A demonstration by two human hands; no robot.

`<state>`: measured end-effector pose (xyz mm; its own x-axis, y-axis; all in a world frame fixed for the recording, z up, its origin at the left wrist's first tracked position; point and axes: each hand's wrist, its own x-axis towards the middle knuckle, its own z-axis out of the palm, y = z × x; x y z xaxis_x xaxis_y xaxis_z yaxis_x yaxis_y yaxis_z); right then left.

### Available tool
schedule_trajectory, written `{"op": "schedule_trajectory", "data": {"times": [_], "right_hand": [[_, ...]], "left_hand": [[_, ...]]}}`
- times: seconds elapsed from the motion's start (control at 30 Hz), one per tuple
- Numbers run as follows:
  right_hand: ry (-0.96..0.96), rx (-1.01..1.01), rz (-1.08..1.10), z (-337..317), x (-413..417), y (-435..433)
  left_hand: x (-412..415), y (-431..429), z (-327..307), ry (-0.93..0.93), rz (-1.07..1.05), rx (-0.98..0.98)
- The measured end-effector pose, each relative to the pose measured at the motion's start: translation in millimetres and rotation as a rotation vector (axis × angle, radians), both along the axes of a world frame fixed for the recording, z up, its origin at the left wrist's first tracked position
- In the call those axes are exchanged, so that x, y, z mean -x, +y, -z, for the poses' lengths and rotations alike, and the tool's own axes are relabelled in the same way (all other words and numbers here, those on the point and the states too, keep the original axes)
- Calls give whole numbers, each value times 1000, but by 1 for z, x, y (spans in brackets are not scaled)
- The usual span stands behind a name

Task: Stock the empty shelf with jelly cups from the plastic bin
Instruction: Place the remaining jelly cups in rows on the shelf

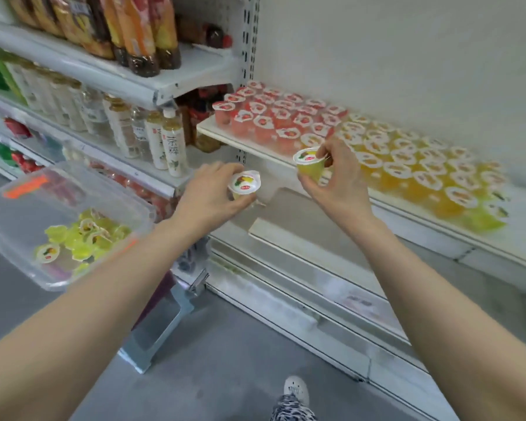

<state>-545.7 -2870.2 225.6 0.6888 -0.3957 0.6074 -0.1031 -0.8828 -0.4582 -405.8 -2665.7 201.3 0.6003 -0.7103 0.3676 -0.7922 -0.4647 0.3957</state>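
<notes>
Foil-lidded yellow plastic jelly cup (pixel 244 185) gripped in left hand (pixel 210 194); second yellow cup (pixel 310 165) pinched in right hand (pixel 336 177).
The first was held below the white metal shelf (pixel 219 132) front edge, the second at that edge near the orange cups (pixel 407 165). The clear plastic bin (pixel 28 208), far left, held more.

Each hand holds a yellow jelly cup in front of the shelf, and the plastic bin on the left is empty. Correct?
Not quite. The head view shows the plastic bin is not empty: several yellow jelly cups lie in it. The left hand and right hand do each hold one.
</notes>
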Motion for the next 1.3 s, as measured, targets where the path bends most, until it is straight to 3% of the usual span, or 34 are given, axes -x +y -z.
{"op": "schedule_trajectory", "data": {"times": [0.4,0.63,1.1,1.3], "right_hand": [[-128,-119,370,-55,177,-183],[99,-239,510,-38,262,-299],[272,-307,401,7,250,-404],[223,-307,371,17,235,-426]], "left_hand": [[118,-215,-68,-95,225,154],[180,-326,-81,-31,249,124],[215,-422,-82,69,167,101],[216,-442,-76,65,168,108]]}}
